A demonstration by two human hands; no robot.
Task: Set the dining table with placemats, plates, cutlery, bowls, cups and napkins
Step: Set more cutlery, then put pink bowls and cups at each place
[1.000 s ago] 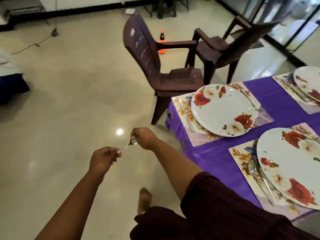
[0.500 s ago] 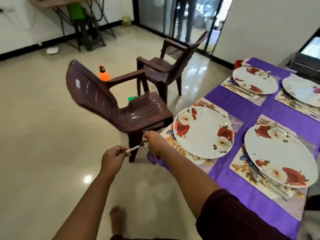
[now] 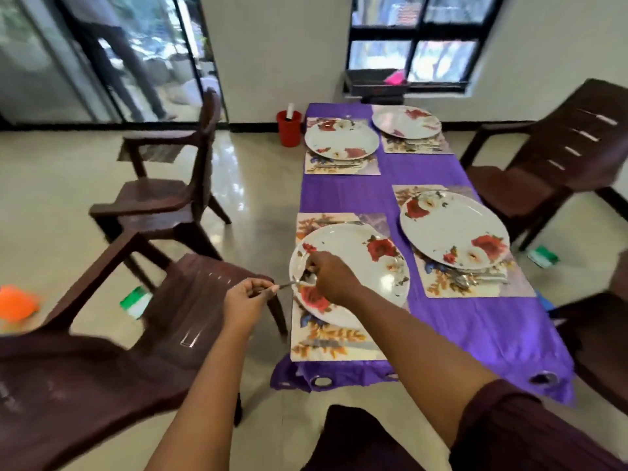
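The spoon [image 3: 289, 284] sits between your two hands, just left of frame centre, over the left rim of the nearest floral plate [image 3: 353, 266]. Your left hand [image 3: 246, 302] has its fingers curled round the handle end, and your right hand [image 3: 331, 275] pinches the bowl end — both are gripping the same piece of cutlery, held roughly level. It is too blurred to say with certainty that it is a spoon and not a fork.

That plate rests on a floral placemat [image 3: 326, 345] at the near left corner of the table, on the purple tablecloth [image 3: 458, 328]. A fork [image 3: 343, 222] lies on the mat just beyond the plate's far rim, and a knife-like piece lies on the near part of the mat, though it is blurred.

To the right of centre a second plate [image 3: 453, 229] sits on its own placemat [image 3: 509, 287], with cutlery [image 3: 475, 278] laid beside its near edge. Two more plates, each on a mat, stand at the far end of the table in the upper middle of the frame — one on the left [image 3: 341, 140], one on the right [image 3: 406, 121].

A brown plastic chair [image 3: 112, 355] fills the lower left, another [image 3: 170, 185] stands at the left, and a third [image 3: 550, 168] is at the right edge. A red bucket [image 3: 289, 128] stands on the floor by the table's far left corner.
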